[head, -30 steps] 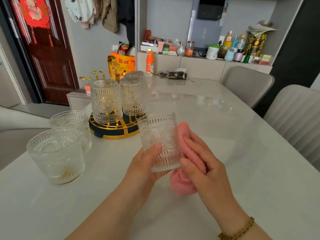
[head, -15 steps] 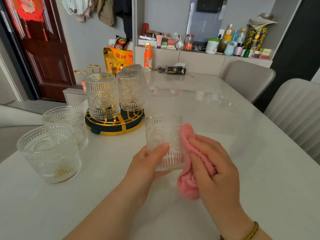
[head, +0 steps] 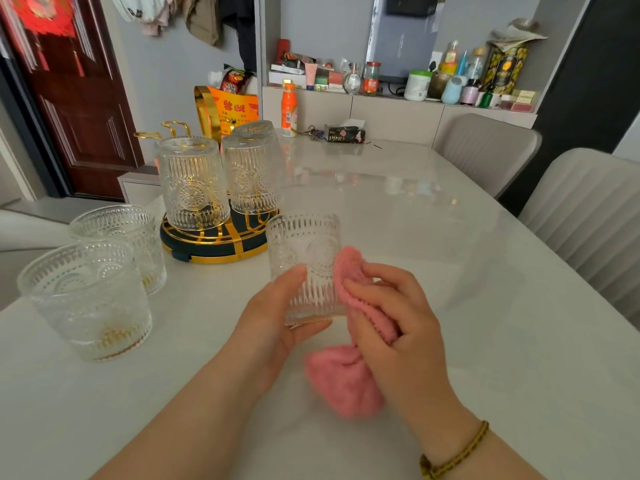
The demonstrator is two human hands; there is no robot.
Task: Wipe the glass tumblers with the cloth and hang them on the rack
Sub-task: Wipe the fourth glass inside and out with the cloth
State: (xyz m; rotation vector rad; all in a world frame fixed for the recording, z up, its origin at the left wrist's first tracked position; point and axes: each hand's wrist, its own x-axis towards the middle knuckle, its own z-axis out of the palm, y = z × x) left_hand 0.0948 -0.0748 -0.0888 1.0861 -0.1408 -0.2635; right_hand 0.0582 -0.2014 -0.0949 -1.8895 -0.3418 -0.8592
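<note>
**Three tumblers hung, one under the cloth, two waiting**

Head view: the job is looking about half done. On the rack (head: 214, 247), at ten o'clock from the middle of the view, three glasses are hanging mouth down: the front-left tumbler (head: 192, 183), the front-right tumbler (head: 252, 174) and, partly hidden behind them, the rear tumbler (head: 252, 128). Two bare gold pegs (head: 173, 128) are rising at the rack's eleven o'clock, so room seems to be remaining.

The hands are working close together. The left hand (head: 277, 317) is gripping the held tumbler (head: 304, 258), thumb across its near wall and fingers under its base. It is being kept upright above the worktop (head: 450, 271), at five o'clock from the rack. The right hand (head: 391, 323) is pinching the pink cloth (head: 346, 382) and pressing it against the glass's right wall.

At nine o'clock, the near upright tumbler (head: 90, 299) and the far upright tumbler (head: 117, 237) are standing on the worktop, apparently awaiting wiping. An amber tint is showing at their bases; residue or reflection, I cannot tell.

All the glasses are clear pressed glass, slightly tapered, with vertical ribs, a beaded band and a sunburst medallion. The cloth is looking fluffy and soft, its bunched tail trailing below the right hand. The rack is a round dark base banded in gold wire. The worktop is glossy, pale and reflecting.
</note>
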